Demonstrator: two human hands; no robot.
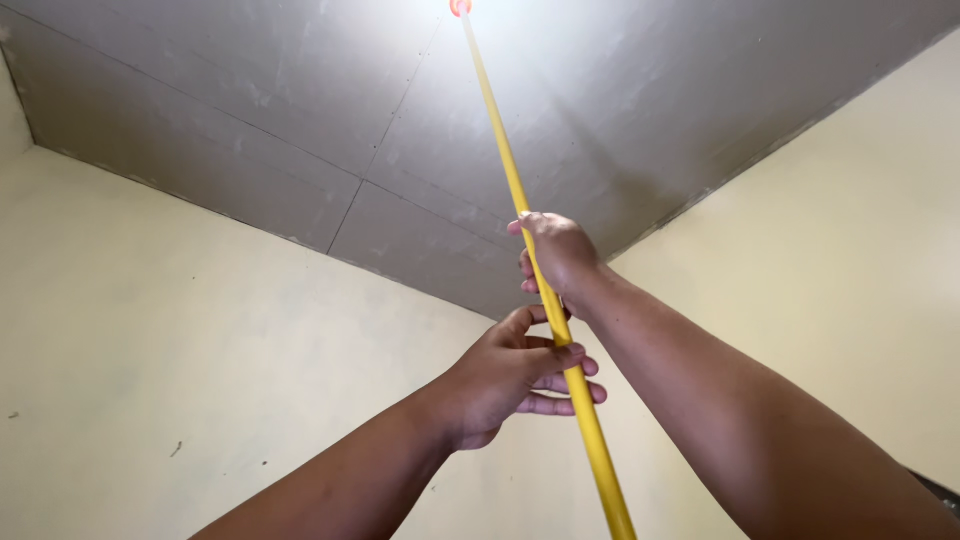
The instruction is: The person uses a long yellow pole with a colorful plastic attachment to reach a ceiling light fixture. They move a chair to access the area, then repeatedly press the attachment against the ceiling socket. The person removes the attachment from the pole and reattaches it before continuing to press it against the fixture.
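Observation:
A long yellow pole runs from the bottom middle of the view up to the grey ceiling, ending in a small orange-red tip at the top edge. My right hand grips the pole higher up, fingers wrapped around it. My left hand holds the pole lower down, thumb over the shaft and fingers curled behind it. Both forearms reach upward from the bottom of the view.
The grey panelled ceiling with visible seams fills the top. Pale yellow walls meet it on the left and right, forming a corner behind the hands.

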